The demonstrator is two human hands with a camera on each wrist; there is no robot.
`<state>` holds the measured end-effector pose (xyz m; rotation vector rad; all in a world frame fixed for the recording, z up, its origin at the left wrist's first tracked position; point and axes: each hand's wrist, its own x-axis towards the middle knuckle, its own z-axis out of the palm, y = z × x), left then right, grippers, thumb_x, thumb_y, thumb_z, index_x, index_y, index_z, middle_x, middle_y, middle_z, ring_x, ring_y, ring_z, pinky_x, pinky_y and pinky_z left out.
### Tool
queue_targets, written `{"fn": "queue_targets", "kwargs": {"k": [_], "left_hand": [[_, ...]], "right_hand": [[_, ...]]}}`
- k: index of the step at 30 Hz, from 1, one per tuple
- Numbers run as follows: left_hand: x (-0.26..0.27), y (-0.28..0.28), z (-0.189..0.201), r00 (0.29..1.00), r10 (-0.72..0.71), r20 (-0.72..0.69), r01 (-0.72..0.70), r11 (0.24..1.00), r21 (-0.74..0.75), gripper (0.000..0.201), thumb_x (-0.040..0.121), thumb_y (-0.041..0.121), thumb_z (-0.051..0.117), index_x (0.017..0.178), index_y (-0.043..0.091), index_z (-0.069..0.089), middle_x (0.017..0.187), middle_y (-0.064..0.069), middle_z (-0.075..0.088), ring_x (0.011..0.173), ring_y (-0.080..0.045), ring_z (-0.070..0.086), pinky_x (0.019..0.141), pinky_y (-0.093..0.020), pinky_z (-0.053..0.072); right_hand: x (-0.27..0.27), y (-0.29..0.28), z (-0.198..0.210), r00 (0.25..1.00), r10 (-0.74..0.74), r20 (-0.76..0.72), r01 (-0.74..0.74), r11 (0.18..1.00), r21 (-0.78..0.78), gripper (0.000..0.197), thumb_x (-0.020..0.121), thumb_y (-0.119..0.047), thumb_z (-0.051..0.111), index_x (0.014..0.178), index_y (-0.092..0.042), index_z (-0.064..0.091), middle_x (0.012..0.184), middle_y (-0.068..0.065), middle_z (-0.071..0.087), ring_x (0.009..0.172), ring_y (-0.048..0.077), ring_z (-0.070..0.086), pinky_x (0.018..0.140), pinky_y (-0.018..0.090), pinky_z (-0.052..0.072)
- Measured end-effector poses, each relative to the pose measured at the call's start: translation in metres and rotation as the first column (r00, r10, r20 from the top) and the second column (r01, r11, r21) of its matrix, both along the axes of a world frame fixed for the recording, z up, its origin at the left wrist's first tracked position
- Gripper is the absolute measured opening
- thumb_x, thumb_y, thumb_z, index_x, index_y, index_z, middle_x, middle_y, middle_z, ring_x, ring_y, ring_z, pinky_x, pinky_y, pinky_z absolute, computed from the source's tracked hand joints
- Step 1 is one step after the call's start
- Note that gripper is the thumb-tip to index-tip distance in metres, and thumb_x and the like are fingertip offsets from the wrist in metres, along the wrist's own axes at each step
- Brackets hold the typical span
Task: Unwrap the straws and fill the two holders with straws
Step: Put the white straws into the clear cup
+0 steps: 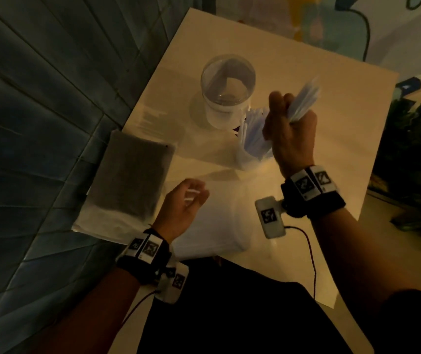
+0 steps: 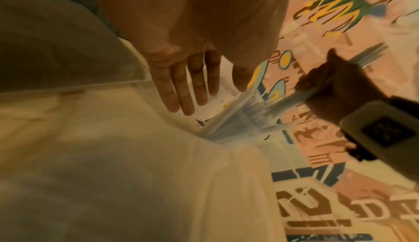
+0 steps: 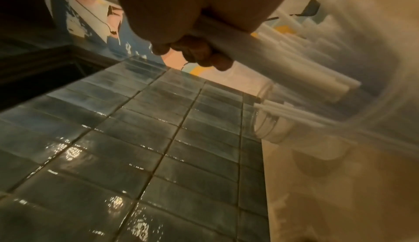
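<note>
Straws [image 1: 304, 98] fill our right hand [image 1: 291, 134], a pale bundle gripped in a closed fist and raised above the table [image 1: 306, 175], its top end fanning out toward the far right. In the right wrist view we see our fingers [image 3: 204, 55] curled round the bundle [image 3: 272, 63], with its lower ends hanging at the mouth of a clear holder [image 3: 340, 120]. That near holder [image 1: 249, 154] stands just left of our right hand and already has straws leaning in it. Farther off and a little left stands the second holder [image 1: 227, 90], a clear cylinder on a white base; we see no straws in it.

Our left hand [image 1: 184, 208] hovers over the near part of the table, palm half turned up, fingers loosely bent. In the left wrist view its fingers [image 2: 181, 84] lie nearly straight and grip nothing. Something thin and white shows by the fingertips in the head view, but we cannot tell whether it is held.

To the left, a dark flat packet [image 1: 133, 177] in clear wrapping lies at the table's edge, beside the tiled wall [image 1: 38, 123].
</note>
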<state>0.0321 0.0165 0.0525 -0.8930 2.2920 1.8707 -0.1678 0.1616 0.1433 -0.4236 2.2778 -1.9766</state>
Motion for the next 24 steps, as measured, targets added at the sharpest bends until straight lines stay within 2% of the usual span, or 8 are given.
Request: {"fn": "queue_targets", "kwargs": {"k": [5,8,10,12,15,20,22,24], "left_hand": [[0.036,-0.011,-0.035,0.987,-0.082,0.140,0.091,0.994,-0.057,0.011,0.091,0.029,0.068,0.102,0.028,0.064,0.100,0.010,0.068,0.089,-0.006,0.065,0.082,-0.025,0.050],[0.050,-0.015,-0.054,0.970,-0.103,0.219,0.131,0.984,-0.119,0.012,0.090,0.028,0.070,0.098,0.033,0.062,0.101,0.008,0.066,0.091,-0.012,0.065,0.084,-0.035,0.053],[0.057,-0.016,-0.062,0.953,-0.162,0.257,0.231,0.937,-0.264,0.018,0.089,0.028,0.070,0.105,0.028,0.062,0.108,0.007,0.061,0.098,-0.015,0.062,0.089,-0.040,0.052],[0.059,-0.015,-0.065,0.926,-0.207,0.315,0.331,0.845,-0.419,0.032,0.087,0.029,0.070,0.117,0.021,0.059,0.119,0.001,0.056,0.109,-0.020,0.056,0.093,-0.038,0.048],[0.057,-0.012,-0.068,0.846,-0.245,0.474,0.478,0.742,-0.470,0.058,0.084,0.035,0.072,0.134,0.021,0.048,0.139,-0.001,0.043,0.126,-0.024,0.043,0.102,-0.039,0.040],[0.057,-0.010,-0.084,0.674,-0.278,0.684,0.667,0.628,-0.401,0.080,0.080,0.045,0.069,0.146,0.029,0.028,0.156,0.002,0.023,0.139,-0.026,0.027,0.109,-0.049,0.034],[0.059,-0.011,-0.090,0.658,-0.275,0.701,0.676,0.625,-0.390,0.083,0.079,0.045,0.069,0.148,0.030,0.026,0.156,0.002,0.023,0.139,-0.027,0.028,0.109,-0.051,0.035],[0.061,-0.011,-0.094,0.679,-0.268,0.683,0.662,0.626,-0.413,0.084,0.078,0.046,0.072,0.148,0.029,0.028,0.154,0.001,0.027,0.137,-0.028,0.032,0.108,-0.051,0.037]], "right_hand": [[-0.021,-0.018,-0.008,0.997,-0.068,-0.020,0.066,0.995,-0.078,0.035,0.099,-0.019,0.058,0.065,-0.020,0.047,0.054,0.007,0.050,0.046,0.016,0.050,0.049,0.029,0.042],[-0.025,-0.022,-0.026,0.997,-0.080,-0.005,0.081,0.996,0.041,0.032,0.095,-0.032,0.063,0.068,-0.023,0.050,0.059,0.015,0.056,0.054,0.033,0.055,0.053,0.040,0.047],[-0.026,-0.020,-0.031,0.997,-0.079,0.001,0.079,0.994,0.071,0.031,0.093,-0.036,0.065,0.069,-0.024,0.050,0.063,0.024,0.057,0.057,0.040,0.055,0.055,0.043,0.047],[-0.025,-0.018,-0.030,0.997,-0.075,-0.014,0.076,0.993,0.091,0.029,0.093,-0.033,0.066,0.070,-0.023,0.051,0.063,0.021,0.058,0.055,0.033,0.055,0.054,0.037,0.047],[-0.026,-0.010,-0.022,0.994,-0.088,-0.071,0.094,0.991,0.096,0.025,0.094,-0.028,0.065,0.074,-0.024,0.051,0.065,0.006,0.059,0.056,0.012,0.057,0.057,0.022,0.048],[-0.027,0.038,0.004,0.913,-0.277,-0.301,0.298,0.954,0.025,0.021,0.098,-0.030,0.057,0.079,-0.028,0.050,0.075,0.022,0.063,0.066,0.021,0.059,0.063,0.022,0.046],[-0.022,0.067,0.001,0.889,-0.342,-0.305,0.361,0.933,0.006,0.021,0.100,-0.033,0.054,0.081,-0.024,0.052,0.073,0.017,0.062,0.065,0.018,0.059,0.064,0.021,0.047],[-0.014,0.095,-0.020,0.918,-0.330,-0.221,0.364,0.921,0.140,0.025,0.101,-0.032,0.052,0.084,-0.014,0.055,0.069,0.013,0.062,0.059,0.010,0.058,0.062,0.019,0.046]]}}
